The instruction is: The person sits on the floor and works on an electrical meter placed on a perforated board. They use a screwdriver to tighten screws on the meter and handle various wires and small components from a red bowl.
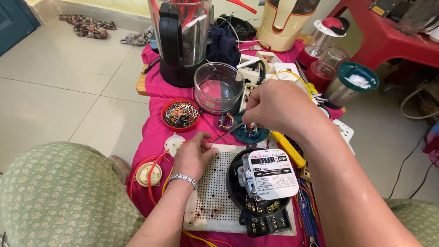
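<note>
My left hand point(194, 153), a silver bracelet on its wrist, rests on a white perforated board point(215, 196) and pinches a thin metal tool point(227, 132) along with a red wire. The tool's tip reaches toward a round teal part point(251, 133). My right hand point(274, 107) is closed over that teal part, gripping a small piece on top of it. A small metal ring piece point(226, 121) lies just left of the teal part. A black round electricity meter point(260, 187) with a white label sits on the board below my right forearm.
A pink cloth point(155, 132) covers the low table. On it are a red lid full of screws point(180, 114), a clear glass bowl point(218, 88), a black blender base with jug point(180, 41), a cream blender point(283, 23), a yellow-handled tool point(288, 148) and red and yellow wires point(153, 171).
</note>
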